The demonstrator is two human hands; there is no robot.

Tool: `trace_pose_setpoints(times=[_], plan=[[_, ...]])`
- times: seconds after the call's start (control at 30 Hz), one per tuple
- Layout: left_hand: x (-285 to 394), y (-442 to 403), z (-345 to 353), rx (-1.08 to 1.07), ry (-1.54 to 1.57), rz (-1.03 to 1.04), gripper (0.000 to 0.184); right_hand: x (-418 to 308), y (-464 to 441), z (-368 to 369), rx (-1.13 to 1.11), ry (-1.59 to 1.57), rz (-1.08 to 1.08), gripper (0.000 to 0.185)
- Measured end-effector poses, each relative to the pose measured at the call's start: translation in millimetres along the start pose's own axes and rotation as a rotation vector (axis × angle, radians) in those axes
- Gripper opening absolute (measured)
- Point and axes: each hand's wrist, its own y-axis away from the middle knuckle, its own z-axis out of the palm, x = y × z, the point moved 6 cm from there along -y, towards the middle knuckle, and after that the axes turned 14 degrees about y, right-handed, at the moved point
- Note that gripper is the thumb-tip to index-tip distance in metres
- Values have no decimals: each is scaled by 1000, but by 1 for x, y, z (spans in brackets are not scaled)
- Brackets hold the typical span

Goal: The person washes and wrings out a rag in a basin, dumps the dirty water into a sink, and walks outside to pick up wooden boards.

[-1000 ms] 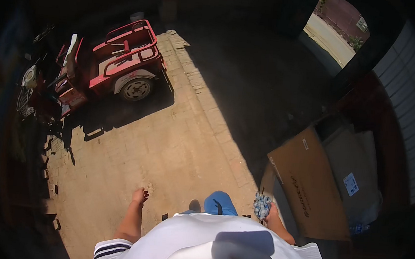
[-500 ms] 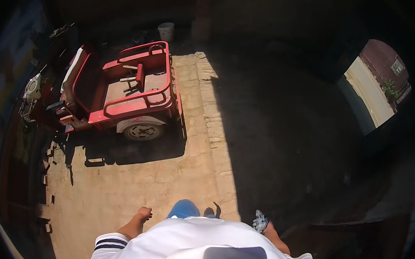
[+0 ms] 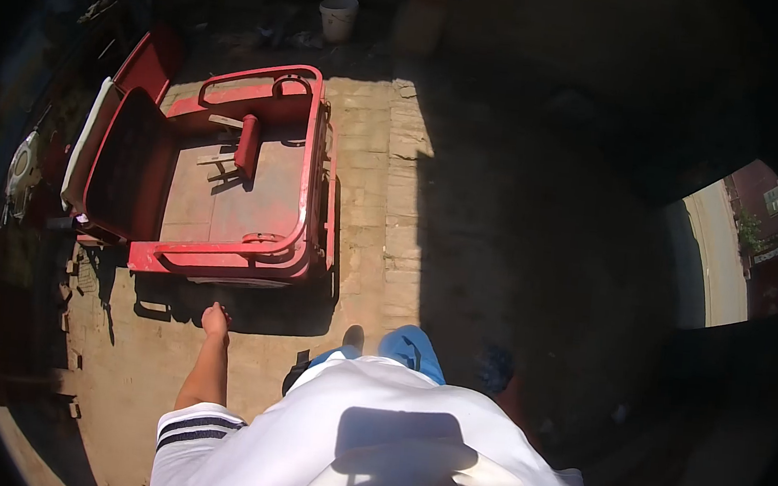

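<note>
My left hand [image 3: 216,318] is stretched forward, closed, with nothing visible in it. It is just short of the near side of a red cargo tricycle [image 3: 290,258], over its shadow, apart from the rail. In the dark on the right, my right hand [image 3: 511,391] hangs beside my body, barely visible. It holds a crumpled blue-and-white cloth [image 3: 493,367], whose pattern showed better earlier. In the tricycle's bed lies a small stool [image 3: 248,145] with a red padded top and pale legs, tipped on its side.
A white bucket [image 3: 338,22] stands by the far wall. Several loose bricks [image 3: 71,268] line the left edge of the paved ground [image 3: 143,360]. Deep shadow covers the right half, and beyond it a doorway [image 3: 717,253] opens onto a sunlit road.
I have stepped closer to the tricycle, which looks larger and nearer. My left arm reaches further forward. My right hand with the cloth has passed from partial sunlight into shadow.
</note>
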Motion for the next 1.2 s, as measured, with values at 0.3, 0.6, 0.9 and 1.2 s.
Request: trace_pose_setpoints(times=[0.3,0.6,0.9,1.2], plan=[[191,-1,541,-730,-520,608,22,-190,-258,99,123,-57,73,54],[95,-162,407,243,-272,-269,19,-482,-532,345,-130,246,76,53],[137,-228,429,996,243,-300,22,-629,-772,707,-748,340,76,48],[427,-475,809,101,20,235,14,-714,-989,850,37,522,-63,28]])
